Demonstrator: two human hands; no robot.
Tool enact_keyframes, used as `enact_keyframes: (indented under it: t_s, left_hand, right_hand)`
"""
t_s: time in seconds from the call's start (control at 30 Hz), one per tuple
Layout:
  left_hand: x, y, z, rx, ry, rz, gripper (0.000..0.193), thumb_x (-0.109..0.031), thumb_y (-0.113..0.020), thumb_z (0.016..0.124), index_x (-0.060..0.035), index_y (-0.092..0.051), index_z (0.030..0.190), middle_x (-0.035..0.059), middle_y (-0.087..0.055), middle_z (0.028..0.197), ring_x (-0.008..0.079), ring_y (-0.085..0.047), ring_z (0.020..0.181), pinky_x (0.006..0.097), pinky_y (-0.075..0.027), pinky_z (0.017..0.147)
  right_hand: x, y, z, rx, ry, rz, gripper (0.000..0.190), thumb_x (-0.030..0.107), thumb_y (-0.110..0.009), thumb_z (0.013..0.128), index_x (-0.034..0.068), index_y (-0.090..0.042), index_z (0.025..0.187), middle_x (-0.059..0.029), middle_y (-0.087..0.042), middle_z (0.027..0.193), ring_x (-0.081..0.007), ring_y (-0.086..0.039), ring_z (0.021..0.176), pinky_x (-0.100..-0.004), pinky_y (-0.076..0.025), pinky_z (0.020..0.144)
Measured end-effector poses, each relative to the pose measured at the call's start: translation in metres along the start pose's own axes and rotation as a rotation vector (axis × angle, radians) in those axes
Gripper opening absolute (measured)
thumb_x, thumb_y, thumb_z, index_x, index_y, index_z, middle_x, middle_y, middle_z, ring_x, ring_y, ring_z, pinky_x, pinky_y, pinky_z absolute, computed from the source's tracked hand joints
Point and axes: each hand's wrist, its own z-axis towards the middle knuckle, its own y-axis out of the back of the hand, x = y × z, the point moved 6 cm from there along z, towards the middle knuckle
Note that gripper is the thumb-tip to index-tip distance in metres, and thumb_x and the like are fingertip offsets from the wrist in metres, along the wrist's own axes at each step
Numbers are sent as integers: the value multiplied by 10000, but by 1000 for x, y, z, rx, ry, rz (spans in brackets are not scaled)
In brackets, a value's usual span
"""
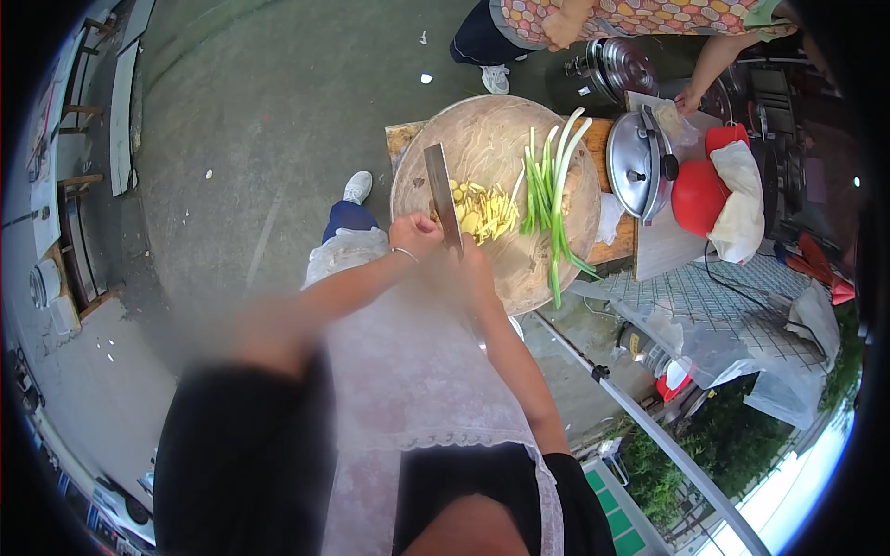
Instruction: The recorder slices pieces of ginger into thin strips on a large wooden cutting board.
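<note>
A round wooden chopping block (480, 128) lies before me. My right hand (475, 267) is shut on a cleaver (442, 191), its blade pointing away from me across the block's near left part. Just left of the blade is my left hand (417, 235), its fingers curled near the block's edge; whether they hold a piece is hidden. Cut yellow ginger (487, 214), in slices and sticks, is heaped right of the blade. Green onions (556, 187) with white stalks lie farther right, partly over a knobbly piece of ginger root (572, 182).
Right of the block stand a lidded metal pot (636, 167), a red container (699, 198) and a white cloth (737, 201). Another person (626, 17) stands beyond, one hand by a plastic bag (676, 125). A metal pole (653, 427) slants at lower right.
</note>
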Motion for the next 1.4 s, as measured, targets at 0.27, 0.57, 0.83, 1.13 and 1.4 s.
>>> enact_keyframes:
  t_s: [0.27,0.57,0.83,1.13,1.4]
  left_hand:
    - [-10,6,-4,-61,23,84,153,-160,-781,680,-24,-718,714,107,-723,702,169,-686,615,316,-554,629]
    - [-6,2,3,-53,27,46,149,-150,-789,669,-28,-716,716,99,-721,699,168,-685,618,313,-554,629]
    - [-10,2,3,-34,-25,86,140,-130,-797,664,-32,-712,717,84,-719,698,155,-678,614,305,-554,624]
    - [-13,1,0,-32,-43,144,143,-129,-788,666,-31,-692,703,86,-711,687,153,-674,607,306,-555,624]
    - [25,0,8,-8,69,-29,134,-126,-769,725,-10,-714,766,75,-714,695,118,-673,572,272,-550,543]
  right_hand:
    - [26,25,-34,104,-35,-156,237,172,-509,923,1,-535,1085,-314,-647,800,-501,-637,787,-593,-478,733]
    - [21,21,-10,122,-67,-154,198,160,-514,917,-3,-526,1030,-321,-637,787,-510,-627,777,-595,-471,725]
    - [1,10,-9,73,-34,-81,183,149,-525,909,-7,-510,1004,-329,-620,764,-525,-611,760,-604,-459,698]
    - [-4,-3,-7,56,37,-132,175,161,-537,907,11,-517,994,-304,-636,771,-503,-626,754,-602,-467,692]
    - [-5,1,-8,7,-10,-103,184,160,-535,910,9,-519,1013,-292,-643,758,-497,-631,743,-595,-477,694]
